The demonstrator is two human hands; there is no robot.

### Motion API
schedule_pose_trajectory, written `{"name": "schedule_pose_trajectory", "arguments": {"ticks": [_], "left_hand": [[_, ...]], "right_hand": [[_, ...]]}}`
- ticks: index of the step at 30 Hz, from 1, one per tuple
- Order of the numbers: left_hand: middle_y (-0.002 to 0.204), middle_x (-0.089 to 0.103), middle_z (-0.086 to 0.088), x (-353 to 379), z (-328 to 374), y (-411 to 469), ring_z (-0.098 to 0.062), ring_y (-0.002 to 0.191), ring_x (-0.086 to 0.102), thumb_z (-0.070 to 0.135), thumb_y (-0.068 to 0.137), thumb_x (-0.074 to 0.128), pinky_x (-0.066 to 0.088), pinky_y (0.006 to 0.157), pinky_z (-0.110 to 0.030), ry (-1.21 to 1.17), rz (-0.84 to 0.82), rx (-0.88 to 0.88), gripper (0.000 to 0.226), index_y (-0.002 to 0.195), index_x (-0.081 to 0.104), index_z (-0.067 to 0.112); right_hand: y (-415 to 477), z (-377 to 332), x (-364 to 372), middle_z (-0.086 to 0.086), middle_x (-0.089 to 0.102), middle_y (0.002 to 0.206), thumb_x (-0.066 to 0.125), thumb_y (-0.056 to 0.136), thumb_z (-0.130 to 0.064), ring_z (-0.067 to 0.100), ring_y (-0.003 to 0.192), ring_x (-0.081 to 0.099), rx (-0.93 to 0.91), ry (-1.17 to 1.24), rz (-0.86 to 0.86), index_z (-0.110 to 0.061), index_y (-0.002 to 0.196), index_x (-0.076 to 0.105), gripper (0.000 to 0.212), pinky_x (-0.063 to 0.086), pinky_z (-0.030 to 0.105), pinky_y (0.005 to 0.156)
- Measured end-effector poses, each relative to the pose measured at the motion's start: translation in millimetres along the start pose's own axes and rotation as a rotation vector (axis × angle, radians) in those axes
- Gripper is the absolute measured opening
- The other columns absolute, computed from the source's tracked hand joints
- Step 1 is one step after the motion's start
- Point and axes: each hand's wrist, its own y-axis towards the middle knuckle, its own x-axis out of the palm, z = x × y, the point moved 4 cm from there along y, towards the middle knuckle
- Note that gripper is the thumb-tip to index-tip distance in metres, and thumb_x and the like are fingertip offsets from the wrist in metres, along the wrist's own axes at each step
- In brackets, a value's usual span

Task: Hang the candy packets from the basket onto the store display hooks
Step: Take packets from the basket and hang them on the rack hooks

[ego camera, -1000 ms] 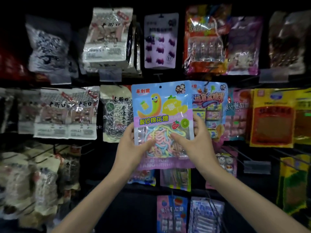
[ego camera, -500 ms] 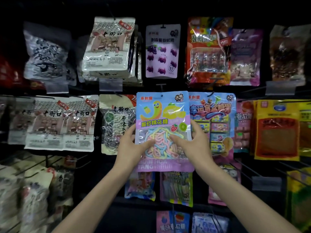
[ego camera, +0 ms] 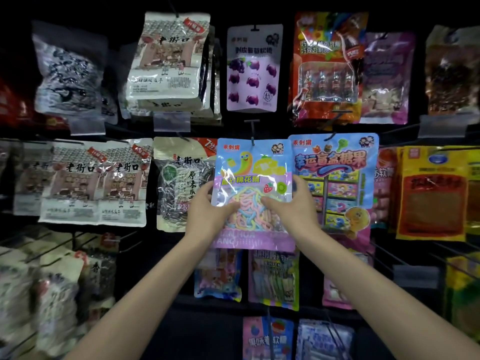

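A blue and purple candy packet [ego camera: 253, 175] with pastel worm sweets in its clear window is held up against the display. My left hand [ego camera: 207, 214] grips its left edge, thumb on the front. My right hand [ego camera: 293, 209] grips its right edge the same way. The packet's top hole sits at a black display hook [ego camera: 252, 133] whose tip shows above the top edge. The basket is out of view.
Packets hang all around: a blue blind-box candy bag [ego camera: 335, 178] right beside the held one, a seed bag [ego camera: 181, 183] to its left, a grape gummy packet [ego camera: 253, 68] above, more packets [ego camera: 272, 279] below. Bare hooks [ego camera: 389, 258] jut out at lower right.
Both hands have lifted the packet up and slightly away toward the hook; its top edge now meets the hook. The view has tilted, showing the shelf lower in frame.
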Motion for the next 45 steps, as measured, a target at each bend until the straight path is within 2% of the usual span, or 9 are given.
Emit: {"name": "schedule_pose_trajectory", "arguments": {"ticks": [2, 6, 9, 15, 25, 31, 35, 40, 45], "left_hand": [[0.104, 0.075, 0.003, 2.8, -4.1, 9.7, -0.017, 0.083, 0.077, 0.015, 0.08, 0.09, 0.065, 0.074, -0.043, 0.072, 0.018, 0.002, 0.056, 0.126, 0.061, 0.025], [0.11, 0.074, 0.003, 11.0, -8.7, 26.7, -0.017, 0.085, 0.075, 0.026, 0.076, 0.093, 0.065, 0.075, -0.045, 0.192, 0.05, 0.012, 0.057, 0.124, 0.062, 0.022], [0.108, 0.072, 0.0, 16.7, -9.4, 39.4, -0.014, 0.076, 0.073, 0.024, 0.081, 0.09, 0.06, 0.063, -0.034, 0.244, 0.053, 0.001, 0.052, 0.124, 0.062, 0.018], [0.108, 0.065, 0.001, 26.5, -15.9, 55.7, -0.015, 0.075, 0.067, 0.015, 0.087, 0.085, 0.057, 0.065, -0.033, 0.269, 0.05, -0.053, 0.059, 0.137, 0.054, 0.013], [0.112, 0.072, -0.006, 45.0, -41.4, 80.8, -0.029, 0.101, 0.071, 0.005, 0.085, 0.083, 0.059, 0.09, -0.044, 0.289, -0.048, -0.161, 0.038, 0.114, 0.063, 0.018], [0.129, 0.068, -0.005, 59.9, -48.9, 95.4, -0.002, 0.066, 0.055, 0.013, 0.091, 0.08, 0.04, 0.038, -0.009, 0.258, -0.056, -0.145, 0.067, 0.149, 0.049, 0.016], [0.14, 0.062, -0.006, 63.2, -56.0, 104.5, 0.0, 0.064, 0.054, 0.015, 0.093, 0.078, 0.038, 0.036, -0.007, 0.222, -0.062, -0.151, 0.09, 0.165, 0.024, 0.019], [0.149, 0.057, -0.006, 66.6, -66.2, 114.4, -0.003, 0.07, 0.058, 0.018, 0.094, 0.076, 0.044, 0.046, -0.011, 0.216, -0.062, -0.173, 0.1, 0.168, 0.008, 0.025], [0.152, 0.054, -0.001, 76.0, -72.8, 121.5, -0.022, 0.119, 0.065, 0.025, 0.08, 0.081, 0.055, 0.101, -0.038, 0.199, -0.123, -0.157, 0.114, 0.166, 0.007, 0.032]], "right_hand": [[7.0, -0.3, 1.1, -0.006, 0.05, 0.145, 0.085, 0.088, -0.027, 0.014, 0.118, 0.056, -0.011, -0.029, -0.009, -0.025, 0.158, 0.032, 0.088, 0.048, 0.018, 0.086], [20.7, 0.4, 5.6, 0.001, 0.042, 0.159, 0.083, 0.09, -0.027, 0.027, 0.137, 0.049, 0.023, -0.106, 0.045, -0.023, 0.159, 0.031, 0.086, 0.038, 0.032, 0.088], [32.4, 4.5, 12.5, 0.005, 0.044, 0.154, 0.084, 0.088, -0.026, 0.029, 0.13, 0.053, 0.034, -0.182, 0.062, -0.022, 0.155, 0.036, 0.083, 0.042, 0.034, 0.084], [50.4, 13.8, 24.2, 0.01, 0.053, 0.145, 0.085, 0.087, -0.027, 0.035, 0.122, 0.061, 0.067, -0.305, 0.111, -0.018, 0.156, 0.031, 0.088, 0.052, 0.04, 0.083], [72.6, 34.2, 28.3, 0.008, 0.067, 0.125, 0.082, 0.089, -0.023, 0.036, 0.112, 0.067, 0.028, -0.552, 0.154, -0.018, 0.144, 0.046, 0.066, 0.056, 0.042, 0.079], [89.5, 49.9, 32.2, 0.011, 0.066, 0.135, 0.063, 0.097, -0.003, 0.035, 0.114, 0.066, 0.102, -0.526, 0.093, -0.026, 0.162, 0.031, 0.076, 0.06, 0.046, 0.091], [99.0, 54.1, 36.4, 0.008, 0.063, 0.142, 0.061, 0.099, -0.007, 0.035, 0.121, 0.064, 0.146, -0.462, 0.077, -0.025, 0.162, 0.032, 0.072, 0.057, 0.044, 0.099], [103.8, 59.4, 42.2, 0.008, 0.063, 0.141, 0.061, 0.099, -0.01, 0.032, 0.121, 0.064, 0.154, -0.486, 0.043, -0.026, 0.165, 0.024, 0.078, 0.056, 0.039, 0.095], [103.1, 61.5, 42.2, 0.01, 0.066, 0.132, 0.058, 0.094, 0.0, 0.03, 0.098, 0.066, 0.12, -0.548, 0.004, -0.026, 0.168, 0.008, 0.093, 0.057, 0.035, 0.074]]}}
